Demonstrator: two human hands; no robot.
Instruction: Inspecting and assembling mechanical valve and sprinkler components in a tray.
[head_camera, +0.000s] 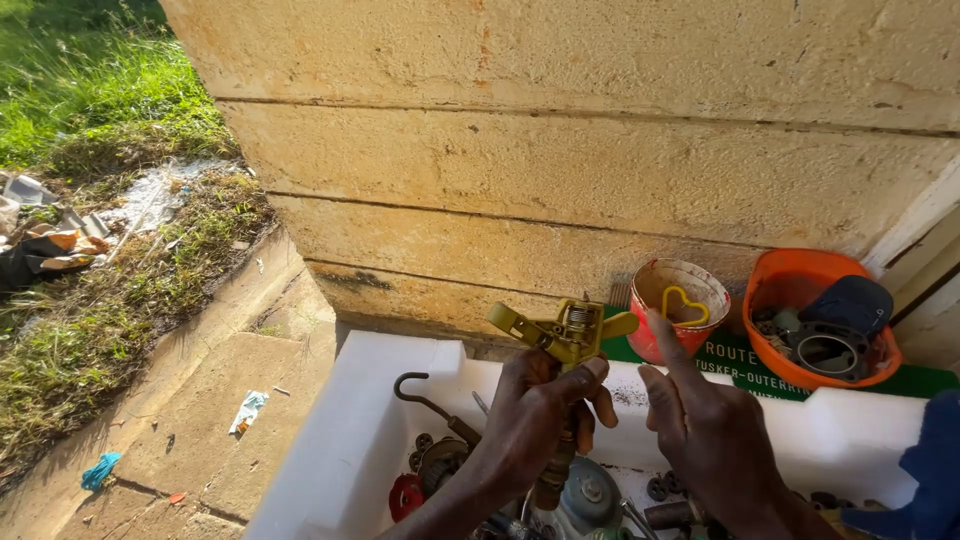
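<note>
Brass sprinkler head (567, 335) gripped in left hand (535, 420) – base hidden; right hand (705, 425) open, fingers (668, 345) empty.

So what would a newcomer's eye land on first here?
The yellowish brass sprinkler head, centre frame, gripped by the left hand, with the right hand open beside it. Behind, against the pale block wall, stand a red plastic tub and an orange helmet full of parts.

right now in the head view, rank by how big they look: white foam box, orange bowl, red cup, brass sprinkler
1. white foam box
2. orange bowl
3-4. red cup and brass sprinkler look alike; the sprinkler is nearer, so unsure.
</note>
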